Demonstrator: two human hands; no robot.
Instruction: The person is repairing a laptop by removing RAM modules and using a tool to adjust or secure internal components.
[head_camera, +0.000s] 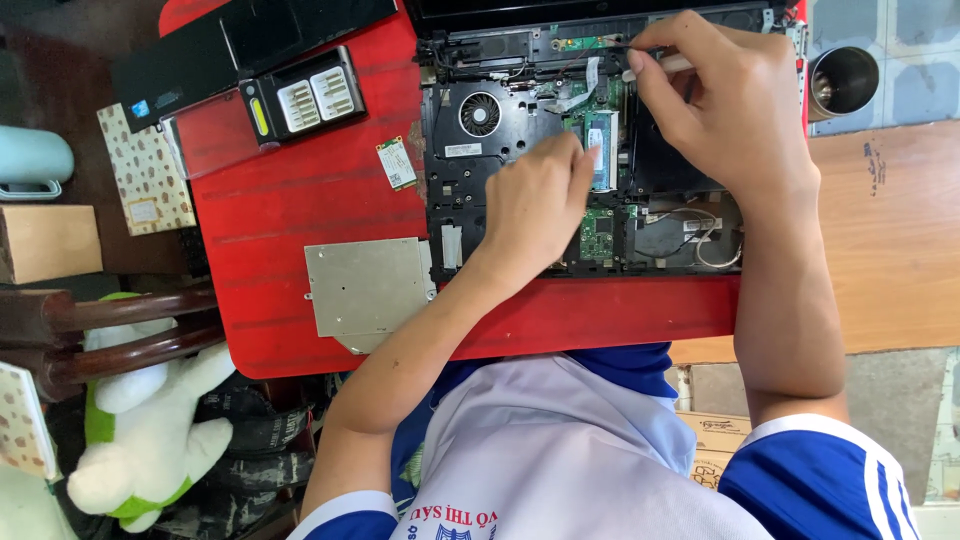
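Resting on the opened laptop (600, 150), which is lying on the red table (300, 200), the left hand (535, 205) is pressing curled fingers beside the one memory module (600, 150). The right hand (715, 95) is pinching one thin white tool (665, 66) over the boards. That module is looking light, stiff and fragile, best taken by its edges, not its chips. One fan (480, 113) is showing beside it. Lying apart on the red top are one small card (397, 163), one metal drive (368, 288) and one battery (300, 100).
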